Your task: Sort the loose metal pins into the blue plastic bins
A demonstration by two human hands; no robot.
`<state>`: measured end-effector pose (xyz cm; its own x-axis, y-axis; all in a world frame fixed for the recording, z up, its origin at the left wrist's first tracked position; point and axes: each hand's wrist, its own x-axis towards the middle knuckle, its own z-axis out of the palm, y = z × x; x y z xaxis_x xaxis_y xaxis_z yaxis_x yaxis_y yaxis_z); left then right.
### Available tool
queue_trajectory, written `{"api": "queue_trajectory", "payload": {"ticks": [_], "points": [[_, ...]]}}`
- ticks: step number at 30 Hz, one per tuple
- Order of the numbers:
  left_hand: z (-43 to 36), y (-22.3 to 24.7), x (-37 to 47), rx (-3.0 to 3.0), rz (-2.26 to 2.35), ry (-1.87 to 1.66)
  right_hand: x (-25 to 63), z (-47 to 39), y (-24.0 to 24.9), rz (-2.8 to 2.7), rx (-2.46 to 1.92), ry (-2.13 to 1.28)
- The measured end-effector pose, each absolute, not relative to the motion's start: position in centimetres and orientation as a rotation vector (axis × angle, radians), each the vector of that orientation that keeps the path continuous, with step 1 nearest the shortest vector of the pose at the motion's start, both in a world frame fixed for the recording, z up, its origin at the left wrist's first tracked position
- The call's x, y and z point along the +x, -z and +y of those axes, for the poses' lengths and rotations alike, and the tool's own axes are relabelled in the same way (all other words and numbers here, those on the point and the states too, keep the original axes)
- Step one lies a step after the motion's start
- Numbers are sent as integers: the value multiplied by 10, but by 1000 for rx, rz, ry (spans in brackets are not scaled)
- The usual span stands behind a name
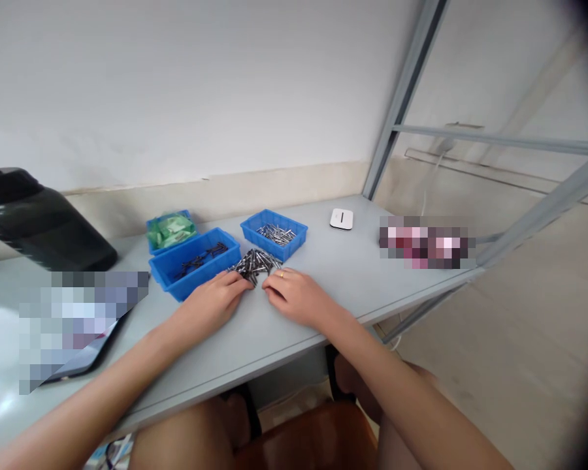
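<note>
Metal pieces [277,234]: some in blue bins [295,243], a heap [255,260] left on the surface [269,346]. My left hand [219,297], right hand [294,295] curled at it; grip, can't tell.

Heap of slender silver and dark metal pieces [255,261]: loose, crossed at mixed angles on the grey worktop [353,277]; longer blue rectangular plastic tray [203,273]: upright, near the heap, containing scattered dark pieces [196,262]; shorter blue rectangular plastic tray [295,244]: upright, behind the heap, containing silver pieces [277,234].
</note>
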<state>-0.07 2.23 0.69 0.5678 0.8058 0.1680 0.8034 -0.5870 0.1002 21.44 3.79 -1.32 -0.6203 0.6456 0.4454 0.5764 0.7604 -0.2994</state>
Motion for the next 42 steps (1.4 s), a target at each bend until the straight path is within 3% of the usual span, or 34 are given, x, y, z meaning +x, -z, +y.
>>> {"api": "queue_trajectory", "payload": {"ticks": [9, 19, 30, 37, 42], "points": [[17, -16, 2, 2844, 1219, -348, 215, 38, 13, -2427, -915, -165], [11, -36, -2, 2772, 1466, 63, 215, 38, 14, -2424, -917, -188], [14, -27, 2, 2701, 1290, -53, 215, 39, 13, -2418, -906, -180], [20, -22, -6, 2815, 1638, -145, 215, 38, 13, -2414, -917, -255], [21, -20, -8, 2774, 1571, -136, 215, 38, 12, -2416, -909, -232]]}}
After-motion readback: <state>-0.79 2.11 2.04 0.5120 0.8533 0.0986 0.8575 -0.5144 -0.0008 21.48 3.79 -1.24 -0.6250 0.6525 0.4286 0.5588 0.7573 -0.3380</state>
